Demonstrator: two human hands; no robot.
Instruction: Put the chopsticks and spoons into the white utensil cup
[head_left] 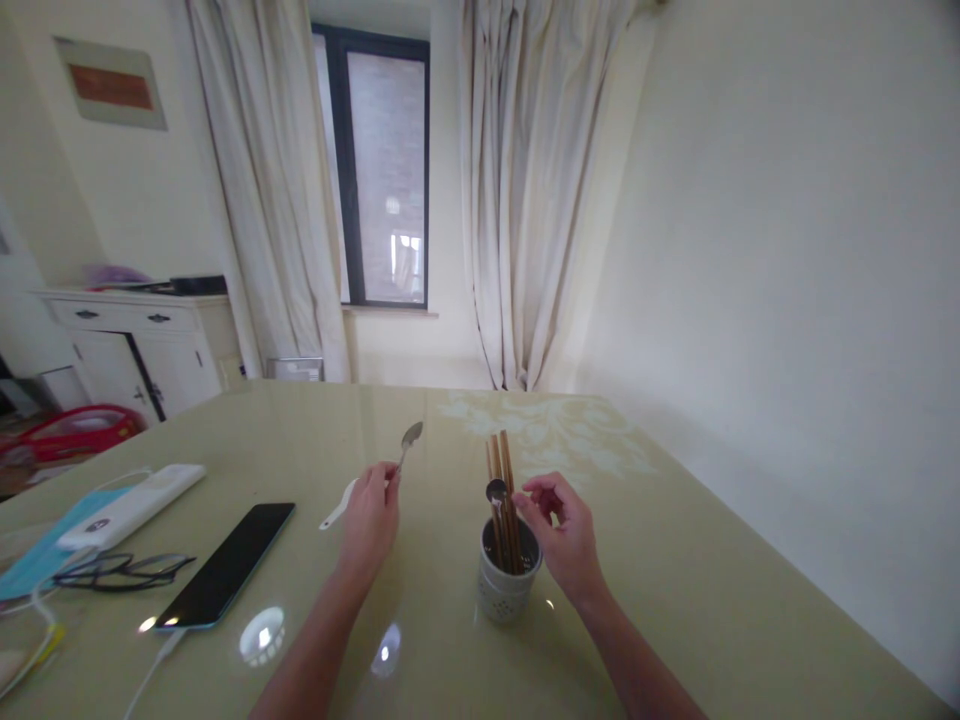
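Observation:
My left hand [371, 515] is closed around the handle of a metal spoon [412, 434], whose bowl points up and away from me. A white handle with a small hole at its end [336, 508] shows just left of that hand; the hand hides the rest of it. On my right, a pale grey utensil holder [504, 598] stands upright with several brown wooden chopsticks [505, 460] and a dark, shiny spoon [496, 490] in it. My right hand [561, 525] is beside the chopsticks, thumb and forefinger pinched at their edge. Whatever lies between those fingertips is too small to make out.
To the left lie a black-screened phone [231, 565] with a cable, folded glasses [124, 572], a white power strip [135, 505] and a blue mask [34, 560]. The glossy table [360, 410] meets a white wall [795, 300] on the right.

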